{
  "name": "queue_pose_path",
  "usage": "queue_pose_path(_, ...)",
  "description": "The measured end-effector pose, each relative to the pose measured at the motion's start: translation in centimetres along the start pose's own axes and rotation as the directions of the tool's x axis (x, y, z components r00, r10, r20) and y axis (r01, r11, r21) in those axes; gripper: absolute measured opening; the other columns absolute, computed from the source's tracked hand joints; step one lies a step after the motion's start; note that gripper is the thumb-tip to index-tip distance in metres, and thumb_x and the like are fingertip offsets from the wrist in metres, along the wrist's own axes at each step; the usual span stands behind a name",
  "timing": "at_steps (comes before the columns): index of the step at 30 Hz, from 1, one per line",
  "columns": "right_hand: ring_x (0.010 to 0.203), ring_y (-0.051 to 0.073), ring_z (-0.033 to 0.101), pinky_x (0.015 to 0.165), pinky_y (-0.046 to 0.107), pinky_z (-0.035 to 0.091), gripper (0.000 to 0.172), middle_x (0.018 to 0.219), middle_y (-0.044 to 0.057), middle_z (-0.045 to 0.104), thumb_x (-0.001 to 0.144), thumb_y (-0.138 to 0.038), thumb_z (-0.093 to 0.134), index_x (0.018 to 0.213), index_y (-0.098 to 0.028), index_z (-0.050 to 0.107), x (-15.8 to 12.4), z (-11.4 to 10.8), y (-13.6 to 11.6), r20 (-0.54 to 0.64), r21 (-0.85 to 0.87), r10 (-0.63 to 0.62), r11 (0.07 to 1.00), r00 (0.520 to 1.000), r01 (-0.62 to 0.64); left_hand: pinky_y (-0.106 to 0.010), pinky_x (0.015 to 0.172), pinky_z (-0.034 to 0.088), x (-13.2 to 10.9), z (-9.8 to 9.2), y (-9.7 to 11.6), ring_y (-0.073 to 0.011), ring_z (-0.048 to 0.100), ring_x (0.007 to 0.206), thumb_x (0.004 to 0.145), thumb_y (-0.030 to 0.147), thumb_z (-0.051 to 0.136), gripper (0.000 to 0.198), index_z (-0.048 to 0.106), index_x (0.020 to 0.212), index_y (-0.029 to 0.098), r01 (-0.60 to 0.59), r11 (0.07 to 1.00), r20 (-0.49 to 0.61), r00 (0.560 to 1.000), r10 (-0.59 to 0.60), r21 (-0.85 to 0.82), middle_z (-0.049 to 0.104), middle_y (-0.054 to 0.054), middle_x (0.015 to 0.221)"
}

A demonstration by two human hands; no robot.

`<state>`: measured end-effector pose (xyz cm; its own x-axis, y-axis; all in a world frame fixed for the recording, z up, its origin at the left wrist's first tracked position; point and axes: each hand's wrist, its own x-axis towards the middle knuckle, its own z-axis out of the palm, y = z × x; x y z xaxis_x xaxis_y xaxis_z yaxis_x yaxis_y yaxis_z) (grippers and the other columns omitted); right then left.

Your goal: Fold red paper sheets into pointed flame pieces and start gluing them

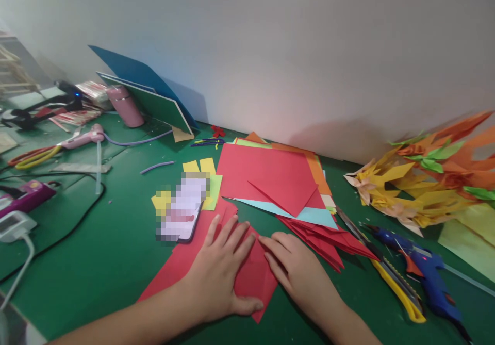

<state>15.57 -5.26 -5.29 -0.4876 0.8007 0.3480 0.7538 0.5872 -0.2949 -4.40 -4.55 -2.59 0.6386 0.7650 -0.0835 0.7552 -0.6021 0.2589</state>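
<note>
A red paper sheet (253,278) lies folded on the green table mat (116,252) in front of me. My left hand (222,273) rests flat on it with its fingers spread, pressing the paper down. My right hand (296,267) lies beside it on the paper's right edge, fingers stretched toward the left hand and touching the fold. Neither hand grips anything. A phone (183,208) lies just beyond my left hand on yellow paper pieces.
A stack of coloured sheets topped by red (270,175) lies behind, with folded red pieces (332,239) to its right. A yellow box cutter (394,278) and blue glue gun (425,270) lie right. Paper flowers (425,185) sit far right; scissors (34,154), cables and boards left.
</note>
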Motion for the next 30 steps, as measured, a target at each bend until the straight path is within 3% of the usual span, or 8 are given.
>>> queue_pose_path(9,0.070,0.022,0.053,0.061,0.032,0.042,0.052,0.080,0.006,0.061,0.080,-0.005,0.044,0.131,-0.012,0.053,0.7,0.2,-0.5,0.124,-0.210,-0.008,0.977,0.992,0.034,-0.067,0.109,0.019,0.0,-0.3,0.0,-0.0451,0.026,0.138,0.065,0.072,0.063,0.092,0.046,0.140,0.020,-0.030,0.998,0.027,0.999,0.028,0.052,0.039,-0.016,0.149)
queue_pose_path(16,0.069,0.021,0.056,0.059,0.032,0.039,0.058,0.080,0.006,0.061,0.077,-0.005,0.045,0.134,-0.015,0.051,1.2,0.1,-1.0,0.168,-0.209,0.060,0.978,0.984,-0.024,-0.067,0.109,0.018,-0.2,0.1,-0.1,-0.0463,0.025,0.138,0.063,0.071,0.065,0.093,0.046,0.140,0.022,-0.042,0.998,-0.039,0.998,0.044,0.051,0.041,-0.016,0.147)
queue_pose_path(20,0.075,0.021,0.060,0.065,0.032,0.043,0.043,0.086,0.006,0.065,0.079,-0.005,0.042,0.116,-0.016,0.061,0.9,-0.1,-0.6,0.117,-0.078,0.067,0.995,0.991,-0.058,-0.067,0.110,0.016,-0.1,0.1,-0.1,-0.0460,0.023,0.139,0.064,0.073,0.062,0.087,0.053,0.133,0.021,-0.038,0.999,-0.055,0.998,0.040,0.033,0.042,-0.015,0.147)
queue_pose_path(24,0.072,0.019,0.060,0.063,0.028,0.041,0.025,0.077,0.004,0.063,0.084,-0.006,0.041,0.090,-0.018,0.063,0.2,-0.8,0.3,0.081,0.022,0.112,0.993,0.990,-0.114,-0.067,0.109,0.014,0.0,-0.1,0.1,-0.0468,0.021,0.139,0.063,0.073,0.063,0.080,0.061,0.123,0.021,-0.011,0.999,-0.039,0.999,0.013,0.038,0.042,-0.015,0.146)
queue_pose_path(30,0.058,0.014,0.052,0.054,0.025,0.030,0.025,0.061,0.000,0.053,0.084,-0.009,0.042,0.066,-0.020,0.056,-0.8,-2.1,1.2,0.022,-0.031,0.059,0.998,0.998,-0.059,-0.066,0.110,0.013,0.0,0.0,0.0,-0.0451,0.022,0.139,0.066,0.077,0.058,0.079,0.061,0.124,0.022,-0.005,1.000,-0.044,0.999,0.005,0.019,0.042,-0.014,0.146)
